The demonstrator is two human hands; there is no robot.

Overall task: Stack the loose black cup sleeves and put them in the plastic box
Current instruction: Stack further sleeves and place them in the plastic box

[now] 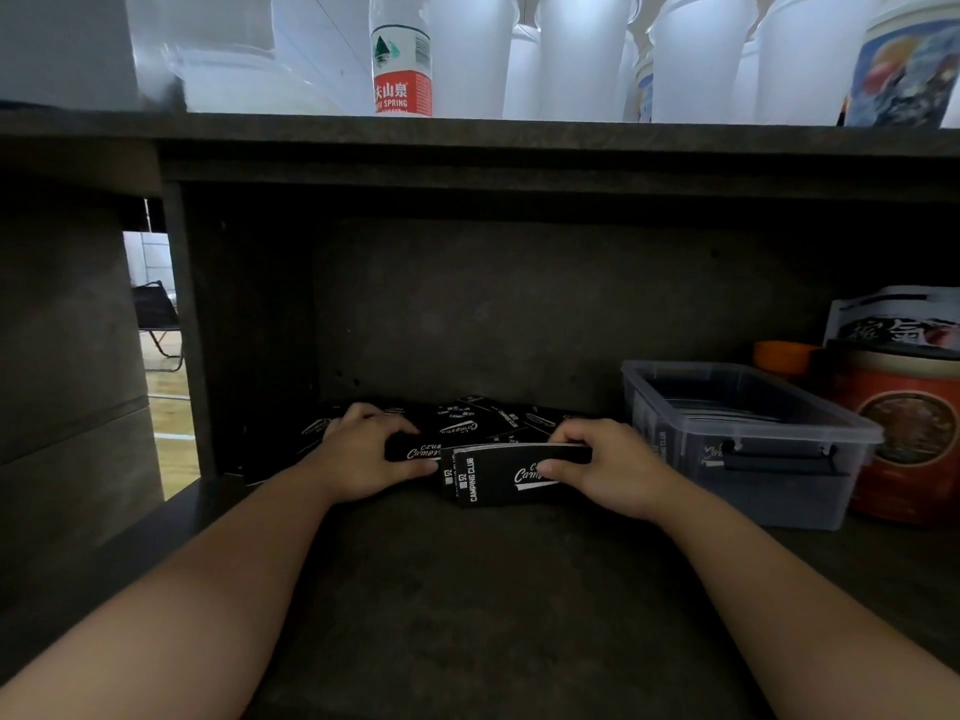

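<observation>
The right hand [605,467] pinched one end of a small stack of sleeves [498,472], thumb on the near face and fingers curled over the top edge, while the left hand [366,454] gripped the other end the same way, so the stack stood on edge on the shelf [467,589] between them. Behind the hands more loose sleeves [467,420] lay scattered flat against the back of the shelf. The sleeves looked like thin, light card, stiff across the face but liable to fan out or slip past each other, so squeezing both ends and tapping the bottom edge square seemed the safest hold. The plastic box [748,444] sat near on the right, open on top, with some sleeves apparently inside already. A red tin [904,433] stood just beside the box, and the board overhead hung low, so a lift would probably need to stay shallow; the near part of the shelf gave open room
</observation>
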